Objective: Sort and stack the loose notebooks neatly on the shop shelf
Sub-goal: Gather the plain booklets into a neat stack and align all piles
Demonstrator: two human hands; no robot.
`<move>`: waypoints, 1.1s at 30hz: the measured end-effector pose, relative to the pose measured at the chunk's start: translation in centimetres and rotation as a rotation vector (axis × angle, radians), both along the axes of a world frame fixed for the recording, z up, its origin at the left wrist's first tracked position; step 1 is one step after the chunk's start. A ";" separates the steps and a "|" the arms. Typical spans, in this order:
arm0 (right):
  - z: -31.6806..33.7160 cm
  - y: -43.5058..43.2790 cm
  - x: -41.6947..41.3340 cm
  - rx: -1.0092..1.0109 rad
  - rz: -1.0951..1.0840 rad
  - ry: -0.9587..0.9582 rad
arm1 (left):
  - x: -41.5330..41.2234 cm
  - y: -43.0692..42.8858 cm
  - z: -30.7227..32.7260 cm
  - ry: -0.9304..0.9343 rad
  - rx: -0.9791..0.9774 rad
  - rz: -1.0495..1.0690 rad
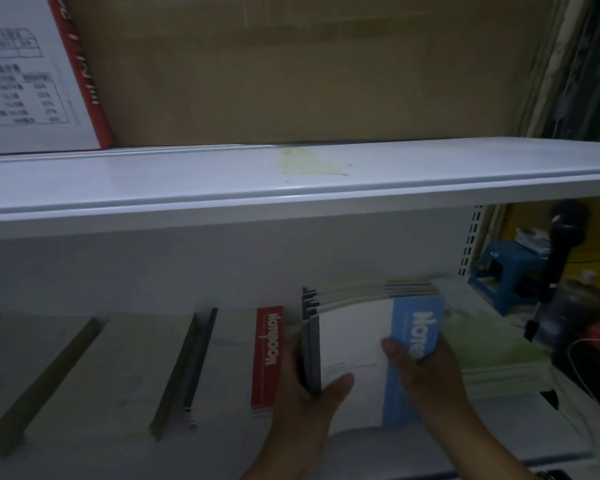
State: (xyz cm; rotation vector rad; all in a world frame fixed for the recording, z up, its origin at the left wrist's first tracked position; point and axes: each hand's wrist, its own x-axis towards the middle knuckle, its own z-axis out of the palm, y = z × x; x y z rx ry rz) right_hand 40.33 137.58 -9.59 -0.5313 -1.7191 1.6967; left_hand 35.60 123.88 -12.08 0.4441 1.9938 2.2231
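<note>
Nearest the camera, on the lower white metal shelf (465, 427), both hands meet on a pile of thin white notebooks with a blue band down the cover (368, 341). The left hand (312, 403) grips the pile's grey spine edge, thumb lying over the top cover and fingers hidden beneath, which looks meant to steady the pile and square its edges. The right hand (426, 372) presses its thumb onto the blue band while the fingers curl round the far side, so it is grasping the same pile; the covers fan apart toward the back, suggesting the pile is being aligned or sorted through. The band reads "Note", with the remaining letters under the thumb.

Just left of the blue-banded pile lies a white notebook with a red strip (267, 358) printed "NOTEBOOK" in white. Further left of the pile are two flat stacks of pale notebooks with dark spines (136, 368), already laid in tidy rows, their covers too dim to read. Just right of the pile sits a stack of pale green-tinted notebooks (496, 355), partly behind the right wrist.

Above the pile runs the upper white shelf board (291, 188) with a yellowish stain. Higher and to the left stands a white box with a red edge (49, 74); its printed table is too blurred to read. Directly above is a plain brown cardboard carton (309, 71).
</note>
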 end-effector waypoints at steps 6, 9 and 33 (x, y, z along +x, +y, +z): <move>-2.1 -0.6 0.2 0.006 -0.018 -0.040 | 0.1 0.0 -2.2 0.017 0.025 -0.012; -2.5 -0.7 0.7 -0.026 0.015 -0.068 | -0.2 -0.1 -2.5 0.018 0.007 -0.029; 3.2 0.4 0.4 -0.073 -0.006 0.193 | 0.5 1.1 5.5 0.139 0.117 0.179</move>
